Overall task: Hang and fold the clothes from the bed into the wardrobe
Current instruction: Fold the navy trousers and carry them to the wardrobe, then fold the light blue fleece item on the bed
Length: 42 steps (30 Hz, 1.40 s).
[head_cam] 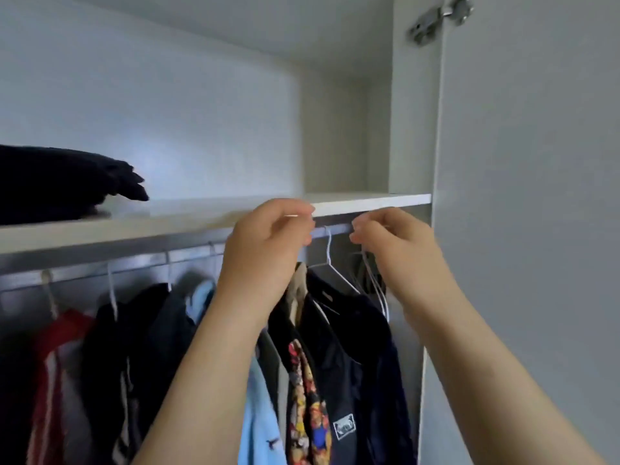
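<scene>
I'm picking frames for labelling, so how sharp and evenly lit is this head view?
Head view: soft throughout, with motion blur on the left hand, the right hand and the thin white wire hangers; wide-angle bend in the white wardrobe shelf; the folded black garment is crushed to shadow.

Matt white laminate shelf [201, 218], smooth. Dull metal rail [330, 229]. Thin white wire hanger [328, 260]. Shiny metal hinge [439, 16]. Dark folded cloth [60, 182], soft; navy cloth shirt [349, 347].
</scene>
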Motion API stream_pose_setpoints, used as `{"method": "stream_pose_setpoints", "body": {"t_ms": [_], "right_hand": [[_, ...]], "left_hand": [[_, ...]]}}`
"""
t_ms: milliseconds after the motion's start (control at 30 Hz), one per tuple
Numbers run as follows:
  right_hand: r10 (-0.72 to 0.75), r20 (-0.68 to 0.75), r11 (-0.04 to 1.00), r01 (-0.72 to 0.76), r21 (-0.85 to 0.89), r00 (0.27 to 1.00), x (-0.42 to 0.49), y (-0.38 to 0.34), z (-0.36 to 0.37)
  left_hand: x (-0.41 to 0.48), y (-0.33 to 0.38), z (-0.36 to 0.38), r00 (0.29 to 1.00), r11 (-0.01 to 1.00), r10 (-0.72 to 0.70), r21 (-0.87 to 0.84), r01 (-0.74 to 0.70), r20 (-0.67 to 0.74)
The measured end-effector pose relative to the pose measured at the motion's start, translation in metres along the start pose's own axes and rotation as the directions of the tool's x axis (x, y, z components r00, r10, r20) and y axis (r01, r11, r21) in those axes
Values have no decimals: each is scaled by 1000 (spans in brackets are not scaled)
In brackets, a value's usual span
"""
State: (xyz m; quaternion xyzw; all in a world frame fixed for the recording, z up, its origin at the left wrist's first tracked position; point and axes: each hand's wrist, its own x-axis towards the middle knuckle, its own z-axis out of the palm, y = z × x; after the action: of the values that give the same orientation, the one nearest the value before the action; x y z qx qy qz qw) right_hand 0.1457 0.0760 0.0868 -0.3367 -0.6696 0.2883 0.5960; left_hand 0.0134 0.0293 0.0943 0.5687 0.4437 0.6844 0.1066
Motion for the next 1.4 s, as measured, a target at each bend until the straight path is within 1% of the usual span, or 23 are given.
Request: {"method": "stream_pose_setpoints", "body": {"t_ms": [67, 133, 233, 300, 367, 400, 433, 467, 500, 567, 600, 633, 733, 767, 800, 900, 1000, 1033, 1167, 1267, 1300, 1367, 1400], "right_hand": [[96, -66, 995, -98, -28, 993, -26, 25, -37], [206, -128, 976, -212, -39, 970, -58, 49, -74], [380, -210, 920, -392, -17, 901, -115, 81, -126], [473, -283, 871, -492, 5, 834, -159, 99, -162], [545, -345, 822, -568, 38, 764, -203, 110, -201], [578, -380, 795, -602, 66, 722, -225, 113, -222], [610, -421, 763, -641, 82, 672, -260, 113, -252], [628, -416, 748, -657, 91, 657, -273, 115, -260], [657, -423, 721, -684, 111, 624, -292, 115, -275], [681, -503, 677, -719, 156, 532, -347, 110, -322], [689, -531, 661, -728, 182, 493, -371, 107, -342], [696, -563, 641, -738, 210, 445, -394, 104, -362], [704, -642, 580, -768, 270, 306, -465, 93, -413], [702, -661, 568, -769, 294, 266, -485, 87, -427], [701, -675, 554, -771, 313, 230, -498, 84, -436], [655, -750, 547, -744, 385, 94, -557, 64, -478], [607, -794, 542, -708, 452, -42, -605, 45, -514], [581, -808, 551, -683, 480, -99, -624, 37, -527], [498, -820, 572, -603, 556, -282, -684, 14, -576], [421, -813, 591, -558, 582, -402, -724, 1, -618], [380, -808, 612, -532, 585, -451, -744, -6, -640], [382, -787, 610, -508, 609, -484, -753, -14, -655], [349, -774, 628, -481, 611, -528, -767, -20, -673]], "left_hand": [[-25, -11, 37, 993, 993, -88, -66, 93, 84], [-55, -18, 74, 965, 973, -174, -116, 199, 198], [-111, -30, 130, 868, 899, -334, -154, 410, 367], [-157, -36, 166, 772, 830, -437, -124, 544, 461], [-204, -37, 199, 653, 749, -521, -73, 659, 549], [-228, -35, 217, 588, 712, -551, -34, 701, 591], [-264, -26, 239, 505, 663, -586, 17, 749, 634], [-278, -27, 244, 474, 631, -608, 27, 775, 637], [-298, -26, 253, 432, 610, -613, 48, 791, 661], [-355, -3, 284, 299, 554, -610, 125, 823, 734], [-379, 7, 295, 246, 522, -611, 148, 840, 753], [-401, 17, 307, 197, 500, -603, 173, 849, 773], [-464, 54, 341, 60, 485, -564, 272, 831, 823], [-481, 66, 352, 23, 481, -553, 296, 825, 833], [-493, 74, 359, 2, 486, -541, 310, 817, 841], [-548, 119, 394, -119, 534, -455, 377, 757, 882], [-598, 161, 426, -234, 588, -365, 418, 693, 901], [-619, 177, 440, -287, 612, -323, 430, 664, 902], [-692, 228, 489, -456, 669, -206, 465, 580, 866], [-747, 268, 530, -560, 717, -131, 469, 516, 818], [-775, 289, 550, -616, 742, -90, 465, 483, 783], [-791, 306, 564, -637, 755, -65, 456, 471, 768], [-811, 325, 579, -674, 773, -34, 447, 450, 738]]}}
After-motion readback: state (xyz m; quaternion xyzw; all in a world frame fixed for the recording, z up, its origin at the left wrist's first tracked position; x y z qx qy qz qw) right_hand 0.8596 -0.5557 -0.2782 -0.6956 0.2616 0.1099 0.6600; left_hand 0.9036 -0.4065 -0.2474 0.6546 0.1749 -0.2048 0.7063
